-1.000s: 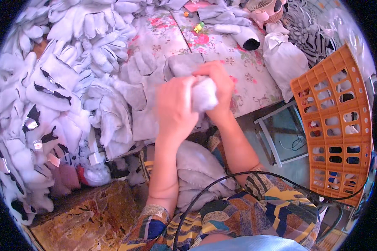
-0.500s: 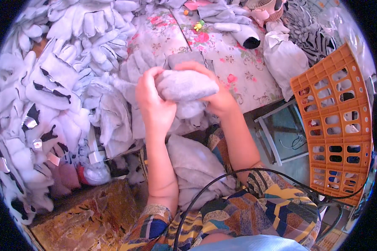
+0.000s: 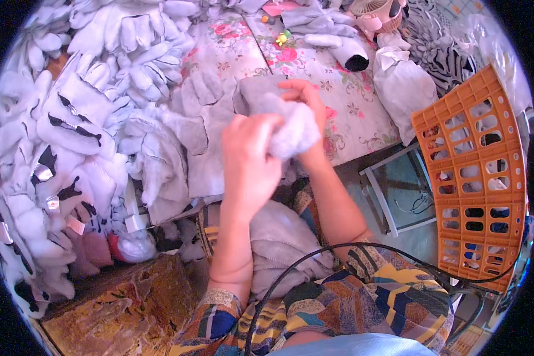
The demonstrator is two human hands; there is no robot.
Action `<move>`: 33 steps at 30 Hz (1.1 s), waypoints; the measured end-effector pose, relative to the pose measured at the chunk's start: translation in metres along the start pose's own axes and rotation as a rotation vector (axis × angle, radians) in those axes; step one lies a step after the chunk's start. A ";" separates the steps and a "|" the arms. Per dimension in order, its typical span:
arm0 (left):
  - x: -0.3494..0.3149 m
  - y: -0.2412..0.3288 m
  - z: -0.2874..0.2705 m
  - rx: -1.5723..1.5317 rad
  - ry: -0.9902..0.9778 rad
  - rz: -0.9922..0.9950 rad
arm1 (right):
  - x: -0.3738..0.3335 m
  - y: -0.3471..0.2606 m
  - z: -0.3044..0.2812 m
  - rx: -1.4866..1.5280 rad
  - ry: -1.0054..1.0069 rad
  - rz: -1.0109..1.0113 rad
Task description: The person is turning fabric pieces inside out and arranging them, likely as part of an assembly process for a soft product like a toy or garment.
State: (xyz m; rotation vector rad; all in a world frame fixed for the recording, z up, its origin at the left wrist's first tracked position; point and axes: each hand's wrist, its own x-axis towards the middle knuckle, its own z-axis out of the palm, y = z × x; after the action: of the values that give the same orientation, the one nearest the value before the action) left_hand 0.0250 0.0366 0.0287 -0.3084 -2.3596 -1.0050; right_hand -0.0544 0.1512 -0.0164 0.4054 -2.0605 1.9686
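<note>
A light grey fleece glove is bunched up between my hands, over the near edge of the table. My left hand closes on its left side, fingers pinched at the fabric. On the far right side, my right hand curls round it, its fingertips bent over the top and its palm behind the cloth. Flat on the table just beyond them lie more grey gloves. In my lap rests a folded grey fleece piece.
A large heap of pale gloves covers the table's left side. The tabletop has a floral cover. An orange plastic crate stands at the right, near a white bag. A black cable crosses before my lap.
My left hand has moved right and turned over, back upward. The glove has shifted slightly right and is more bunched. My right hand's fingers have moved to its far right side.
</note>
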 end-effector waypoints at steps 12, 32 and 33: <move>0.004 -0.008 -0.017 0.366 0.402 0.179 | -0.005 -0.055 0.007 -0.122 -0.272 -0.571; 0.002 0.011 0.024 -0.203 0.305 0.370 | -0.001 -0.041 -0.004 -0.026 0.346 -0.375; 0.003 0.007 0.023 -0.197 0.329 0.359 | 0.000 -0.037 -0.011 0.012 0.160 -0.367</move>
State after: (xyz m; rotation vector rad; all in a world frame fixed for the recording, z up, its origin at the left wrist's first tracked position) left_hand 0.0164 0.0577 0.0218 -0.5714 -1.8335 -1.0235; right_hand -0.0408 0.1605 0.0183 0.5630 -1.7334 1.7336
